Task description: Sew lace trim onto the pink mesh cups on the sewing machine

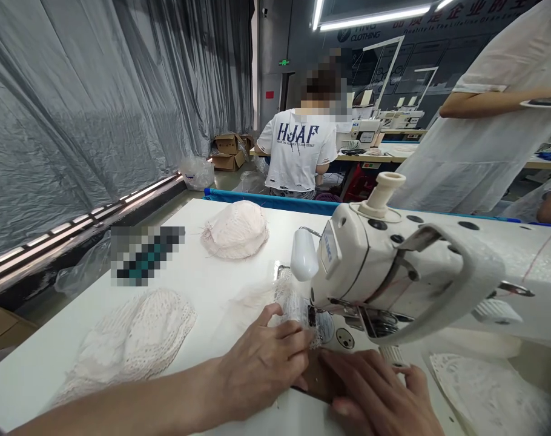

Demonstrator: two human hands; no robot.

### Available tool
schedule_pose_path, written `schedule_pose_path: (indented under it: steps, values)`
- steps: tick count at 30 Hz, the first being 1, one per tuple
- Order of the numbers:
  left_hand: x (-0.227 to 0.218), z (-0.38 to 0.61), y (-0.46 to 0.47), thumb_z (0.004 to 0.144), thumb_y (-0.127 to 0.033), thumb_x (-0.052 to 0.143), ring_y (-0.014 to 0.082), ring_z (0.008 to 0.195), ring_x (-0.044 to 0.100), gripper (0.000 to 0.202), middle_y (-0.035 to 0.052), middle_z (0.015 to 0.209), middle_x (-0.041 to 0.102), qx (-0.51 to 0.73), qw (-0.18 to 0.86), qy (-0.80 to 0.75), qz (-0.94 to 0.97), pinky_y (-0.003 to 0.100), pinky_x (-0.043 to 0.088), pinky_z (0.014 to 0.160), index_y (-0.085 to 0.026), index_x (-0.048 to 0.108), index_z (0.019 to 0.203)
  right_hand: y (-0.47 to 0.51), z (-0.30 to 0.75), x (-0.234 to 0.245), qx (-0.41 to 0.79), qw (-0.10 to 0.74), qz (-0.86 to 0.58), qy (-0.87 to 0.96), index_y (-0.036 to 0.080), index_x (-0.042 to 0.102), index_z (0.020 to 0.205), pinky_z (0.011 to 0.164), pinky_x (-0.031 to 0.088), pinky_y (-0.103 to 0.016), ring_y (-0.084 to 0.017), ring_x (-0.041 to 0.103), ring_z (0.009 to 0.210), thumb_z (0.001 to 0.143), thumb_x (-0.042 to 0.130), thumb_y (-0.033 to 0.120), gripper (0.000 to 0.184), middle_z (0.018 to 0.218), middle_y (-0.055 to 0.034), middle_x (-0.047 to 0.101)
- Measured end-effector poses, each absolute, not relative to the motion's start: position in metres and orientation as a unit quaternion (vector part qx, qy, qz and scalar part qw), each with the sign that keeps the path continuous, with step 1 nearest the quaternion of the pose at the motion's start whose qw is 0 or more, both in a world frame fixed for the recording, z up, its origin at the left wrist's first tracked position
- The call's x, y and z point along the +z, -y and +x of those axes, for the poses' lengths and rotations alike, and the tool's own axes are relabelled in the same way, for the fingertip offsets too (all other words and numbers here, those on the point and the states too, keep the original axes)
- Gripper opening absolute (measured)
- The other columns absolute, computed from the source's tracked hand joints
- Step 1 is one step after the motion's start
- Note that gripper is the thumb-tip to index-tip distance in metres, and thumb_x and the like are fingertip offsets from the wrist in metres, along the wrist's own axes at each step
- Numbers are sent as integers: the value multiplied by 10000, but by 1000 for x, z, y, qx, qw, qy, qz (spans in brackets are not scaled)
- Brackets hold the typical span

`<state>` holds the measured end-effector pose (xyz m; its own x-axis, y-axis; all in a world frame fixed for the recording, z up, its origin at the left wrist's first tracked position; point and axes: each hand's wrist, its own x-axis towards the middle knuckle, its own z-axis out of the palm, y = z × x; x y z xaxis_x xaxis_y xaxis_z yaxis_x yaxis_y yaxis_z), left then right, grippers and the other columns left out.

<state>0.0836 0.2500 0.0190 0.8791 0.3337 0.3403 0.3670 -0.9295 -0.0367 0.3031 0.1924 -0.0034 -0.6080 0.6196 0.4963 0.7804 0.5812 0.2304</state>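
Observation:
My left hand (261, 363) lies on the white table (198, 284) with fingers pressed flat on a piece of pale lace fabric (289, 300), holding it down just left of the needle of the white sewing machine (393, 272). My right hand (384, 393) rests flat beside it, fingers stretched over a brown piece under the machine head. Both hands are close together in front of the presser foot.
A pile of lace pieces (130, 342) lies at the near left, a rounded pink-white bundle (235, 230) farther back. More lace (488, 393) sits at the right. A person in a white T-shirt (298, 151) stands behind; another person in white (488, 121) stands at the right.

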Motion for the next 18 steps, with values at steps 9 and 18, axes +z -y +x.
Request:
schedule_pose_path:
  steps: [9,18]
  values:
    - [18,83,-249,970,-253,376,141,1020,503,239,57,1145,586,-159,50,182,-969,395,286,949,-144,572,889,-191,299,-9,-160,169,-435,870,241,567,1197,732,312,-345,-161,596,706,948,399,408,344,983,-46,679]
    - [15,85,-248,947,-261,448,126,954,520,195,23,990,597,-177,51,184,-966,382,311,927,-135,570,861,-189,297,-5,-171,182,-422,872,228,605,1126,697,313,-330,-147,591,669,922,444,411,318,930,-24,692]
